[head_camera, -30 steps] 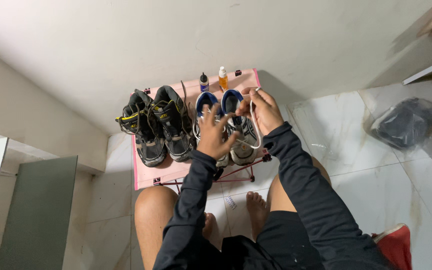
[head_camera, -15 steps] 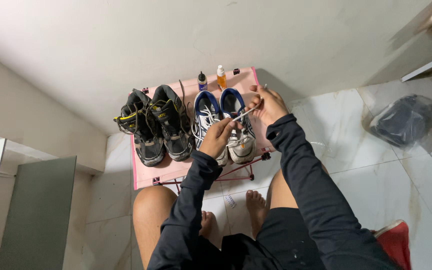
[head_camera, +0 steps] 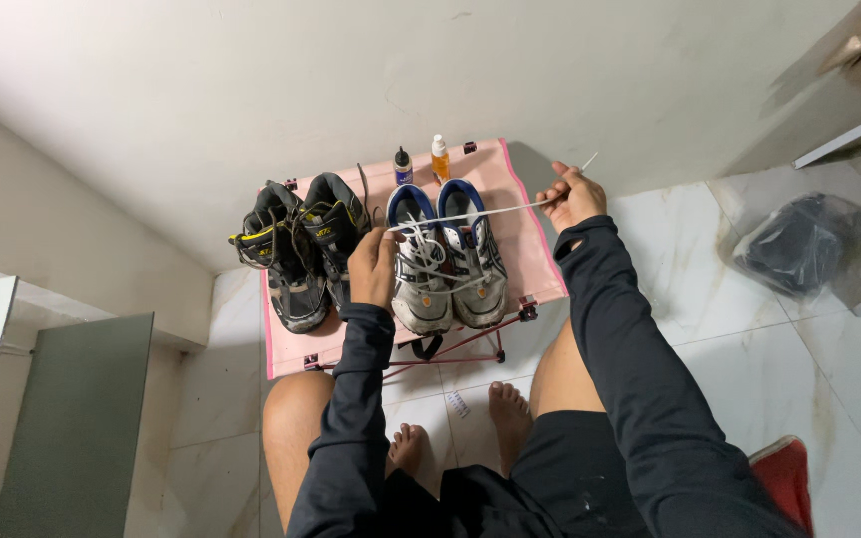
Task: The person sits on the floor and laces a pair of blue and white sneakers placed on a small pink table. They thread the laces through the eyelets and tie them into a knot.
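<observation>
A pair of white and blue sneakers (head_camera: 450, 261) stands on a small pink folding table (head_camera: 525, 234). My left hand (head_camera: 373, 267) rests on the left sneaker of that pair and pinches one end of a white shoelace (head_camera: 480, 212). My right hand (head_camera: 572, 196) is out past the table's right edge, closed on the other end of the lace. The lace runs taut between both hands above the sneakers. A pair of black and yellow shoes (head_camera: 296, 249) sits to the left on the same table.
Two small bottles, one dark (head_camera: 403, 165) and one orange (head_camera: 439, 157), stand at the table's far edge by the white wall. A black bag (head_camera: 799, 242) lies on the marble floor at right. My bare feet (head_camera: 510, 408) are under the table. A grey panel (head_camera: 72, 418) is at left.
My right hand has moved out to the right and away from the sneakers, drawing the white lace out straight. My left hand stayed on the left sneaker.
</observation>
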